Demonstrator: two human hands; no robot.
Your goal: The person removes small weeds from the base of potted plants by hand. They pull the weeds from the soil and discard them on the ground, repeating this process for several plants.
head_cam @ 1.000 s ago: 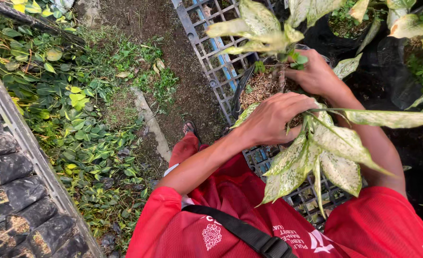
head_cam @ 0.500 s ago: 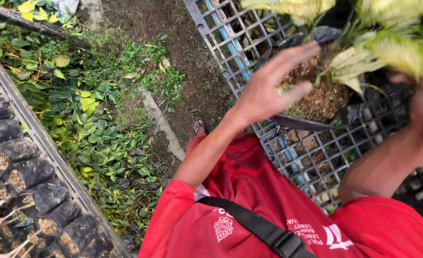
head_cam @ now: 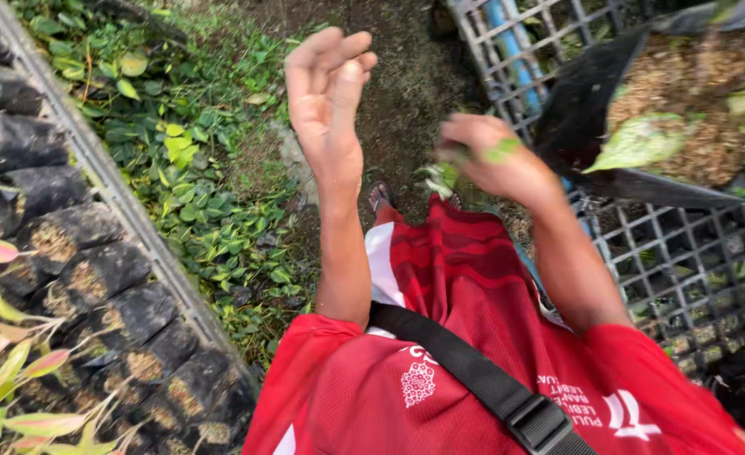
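The left hand (head_cam: 328, 97) is up in the air with its fingers (head_cam: 339, 52) spread out and flat, and it holds nothing. The right hand (head_cam: 494, 160) is blurry, but its fingers look curled shut around a few small green leaf bits (head_cam: 500, 152). More torn leaf (head_cam: 440, 177) shows just left of that hand. The landmark here is the black bag (head_cam: 591, 93), a soft plant bag full of brown husk soil (head_cam: 684, 93), at the top right. A pale green leaf (head_cam: 642, 141) lies on the soil in the bag. The right hand is just left of the bag, close to its rim, but I cannot tell if it touches. The left hand is farther left of the bag, well apart from it. The bag sits on a grey grid rack (head_cam: 684, 253), which runs under the bag and down toward the bottom right. A blue pipe (head_cam: 507, 42) shows through the rack just left of the bag. Left of the bag, past both hands, is a strip of bare dirt (head_cam: 406, 93), and past that are green weeds (head_cam: 187, 177). Far left of the bag stands a row of small black bags (head_cam: 77, 270) with soil, some with pink and yellow leaves (head_cam: 2, 362). Below the bag, nearest the camera, are the red shirt (head_cam: 440, 371) and a black strap (head_cam: 473, 371) across it. A foot in a sandal (head_cam: 379, 198) shows on the dirt below the left hand.
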